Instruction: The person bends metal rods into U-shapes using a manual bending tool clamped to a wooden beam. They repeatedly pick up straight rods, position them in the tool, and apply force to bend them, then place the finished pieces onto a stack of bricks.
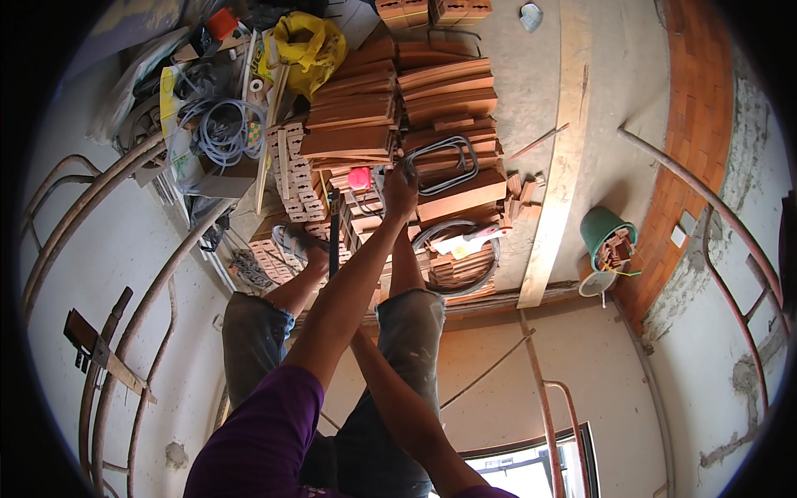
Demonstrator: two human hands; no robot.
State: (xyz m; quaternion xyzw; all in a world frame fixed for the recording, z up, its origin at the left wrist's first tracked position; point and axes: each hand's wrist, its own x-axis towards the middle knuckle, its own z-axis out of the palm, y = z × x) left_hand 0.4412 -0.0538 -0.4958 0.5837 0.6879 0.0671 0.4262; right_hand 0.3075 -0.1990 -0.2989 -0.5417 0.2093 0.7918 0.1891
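My left hand [400, 192] reaches out over the stacked red clay pieces, its fingers closed at the near end of some bent grey metal rods [452, 184]. The rods form long narrow loops lying on the clay stack [461, 203]. My right forearm [398, 394] crosses beneath the left one, and my right hand is hidden behind it. An upright dark bar [334, 236], perhaps part of a tool, shows just left of my left forearm; what holds it is hidden. Close by sits a small bright pink object [359, 178]. My sandalled left foot [295, 242] rests among hollow bricks [290, 187].
A coil of grey tubing or wire [490, 278] lies right of my legs. Farther right are a long wooden plank [558, 183] and a green bucket [599, 226] of rubble. Metal tube frames [706, 187] stand on both sides. Clear hose [228, 137] and a yellow bag [311, 58] clutter the far left.
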